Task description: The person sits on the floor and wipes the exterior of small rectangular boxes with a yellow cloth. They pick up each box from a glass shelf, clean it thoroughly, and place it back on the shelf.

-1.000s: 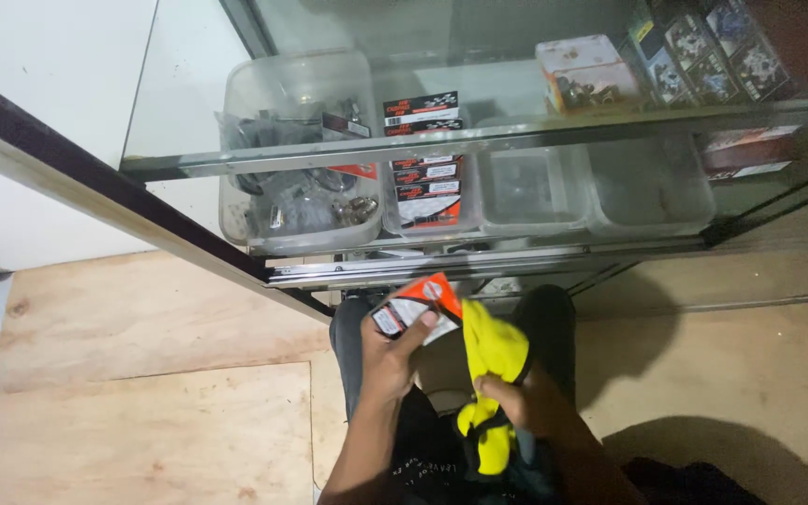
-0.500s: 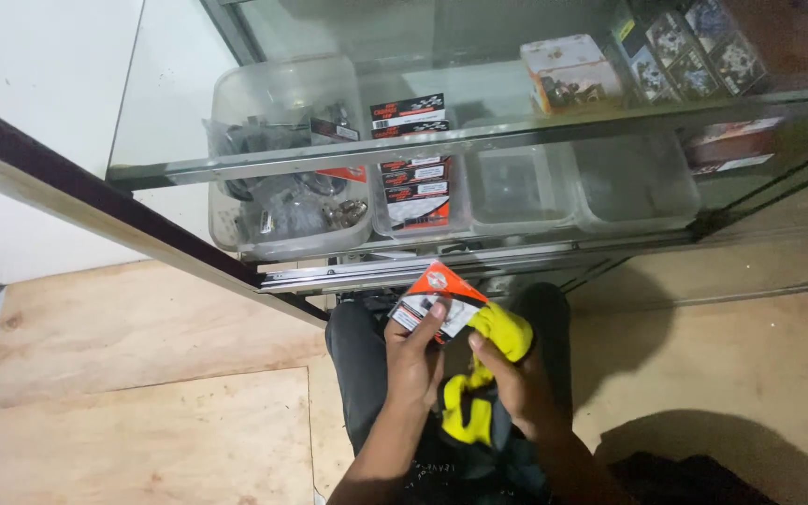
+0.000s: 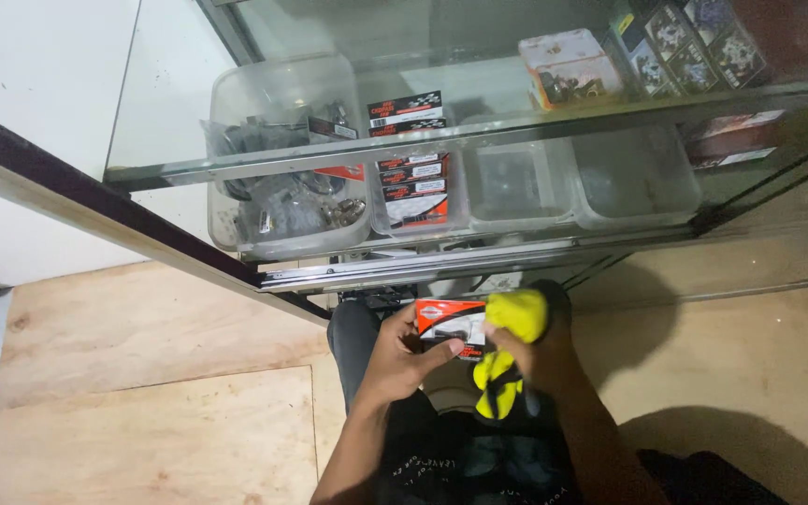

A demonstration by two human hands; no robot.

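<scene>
Head view: your left hand is gripping the red-and-black packet over your lap, now turned flatter than a second ago. Your right hand is clutching the yellow cloth, now pressing against the packet below the glass cabinet.

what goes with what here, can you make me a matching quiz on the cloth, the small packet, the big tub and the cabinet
Things:
1. yellow cloth
2. small orange and black packet
3. large clear tub
4. glass cabinet

Places:
a. in the left hand
b. at the cabinet's left end, holding metal parts
c. in the right hand
d. above the hands, shelved with tubs and boxes

Pairs: 1-c, 2-a, 3-b, 4-d
</scene>
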